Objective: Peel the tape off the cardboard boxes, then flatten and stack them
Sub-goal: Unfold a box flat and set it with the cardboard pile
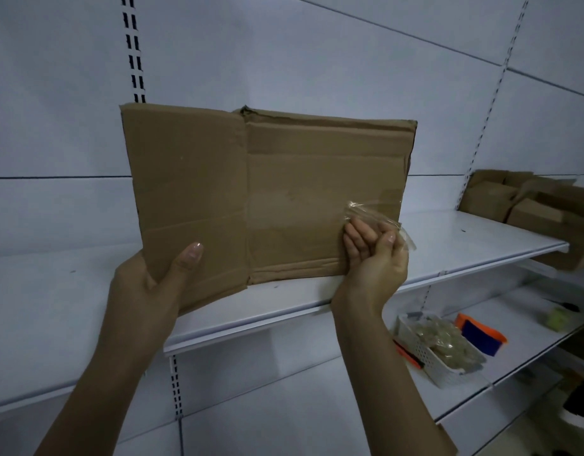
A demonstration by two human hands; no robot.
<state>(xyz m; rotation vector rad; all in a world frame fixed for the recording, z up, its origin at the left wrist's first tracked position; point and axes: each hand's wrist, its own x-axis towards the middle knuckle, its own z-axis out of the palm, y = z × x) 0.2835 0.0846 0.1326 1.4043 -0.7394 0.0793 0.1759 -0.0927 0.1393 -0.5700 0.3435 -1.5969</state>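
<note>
Cardboard box [267,192], already collapsed flat, stands upright in mid-frame with its brown face toward the camera and its lower edge down at the white shelf [86,291]; I cannot tell whether it rests there or hangs just above. At the panel's 4 o'clock a clear strip of tape [371,213] is lifted partway, crinkled and shiny, with its far end apparently stuck near the right edge. The right hand [372,255] pinches the loose end of that strip between thumb and curled fingers. At 7 o'clock the left hand [165,274] grips the lower left corner, thumb across the front and fingers behind the board. So for this box the flattening looks done and the peeling is in its last stretch: the strip has to come fully free, and a faint glossy band across the middle may be more tape, though that is hard to judge. Out at 3 o'clock, further along the shelf, a pile of other boxes [514,205] lies, and I cannot tell whether they are finished. At 5 o'clock, on the shelf below, a white basket [415,352] holds what looks like wadded clear tape. This box has not yet joined a stack.
</note>
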